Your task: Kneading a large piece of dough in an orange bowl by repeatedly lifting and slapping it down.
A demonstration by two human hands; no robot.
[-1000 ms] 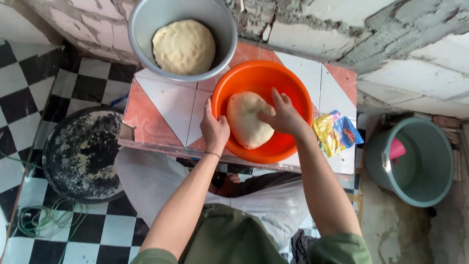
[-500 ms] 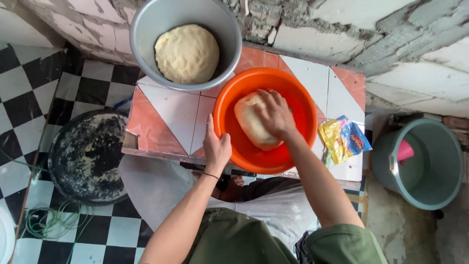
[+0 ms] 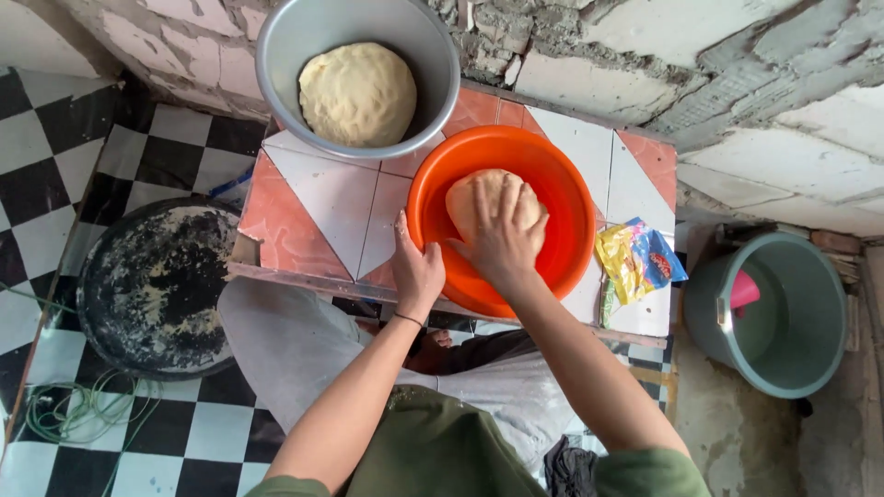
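Note:
An orange plastic bowl (image 3: 562,184) stands on a small tiled table (image 3: 322,212) and holds a pale lump of dough (image 3: 465,198). My right hand (image 3: 502,230) lies flat on top of that dough, fingers spread, pressing down. My left hand (image 3: 416,269) grips the bowl's near left rim. Behind it, a grey metal bowl (image 3: 295,37) contains a second, rounder ball of dough (image 3: 357,94).
A yellow and blue packet (image 3: 635,258) lies at the table's right edge. A grey-green bucket (image 3: 783,313) with something pink inside stands on the floor at right. A dark round flour-dusted pan (image 3: 152,285) sits on the checkered floor at left, near green cord (image 3: 64,405). A rough wall runs behind.
My right hand has slid from the dough's right side onto its top and now presses it down. My left hand stays on the bowl's rim.

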